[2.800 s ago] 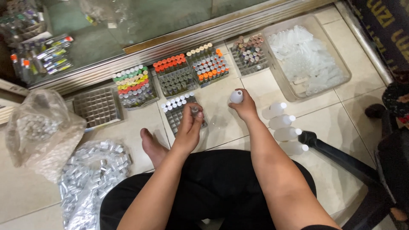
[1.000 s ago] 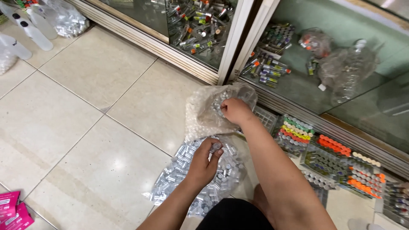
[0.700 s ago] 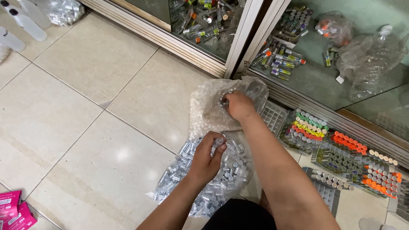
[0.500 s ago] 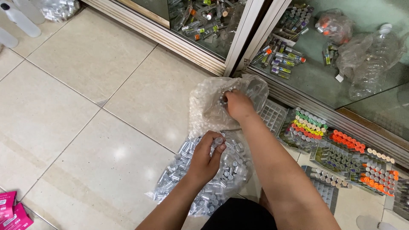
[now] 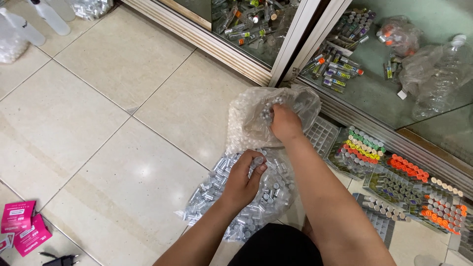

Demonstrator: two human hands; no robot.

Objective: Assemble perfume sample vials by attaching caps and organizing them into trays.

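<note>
A clear plastic bag [image 5: 217,189] full of small silver metal tubes lies on the tiled floor in front of me. My left hand [image 5: 244,178] is inside it, fingers curled around one silver tube. Just beyond it stands a second clear bag [image 5: 246,125] filled with small white round caps. My right hand [image 5: 285,122] reaches into that bag's open mouth, fingers closed among the caps; what it grips is hidden.
Trays of small vials with green, yellow, orange and white caps [image 5: 394,180] line the floor at the right. A glass-door cabinet [image 5: 276,29] with bottles stands behind. White spray bottles [image 5: 34,19] lie at the top left, pink boxes [image 5: 22,229] at the bottom left.
I turned from the vial trays to the two bags. Over the last second my left hand dug deeper into the silver tubes and my right hand stayed in the cap bag.
</note>
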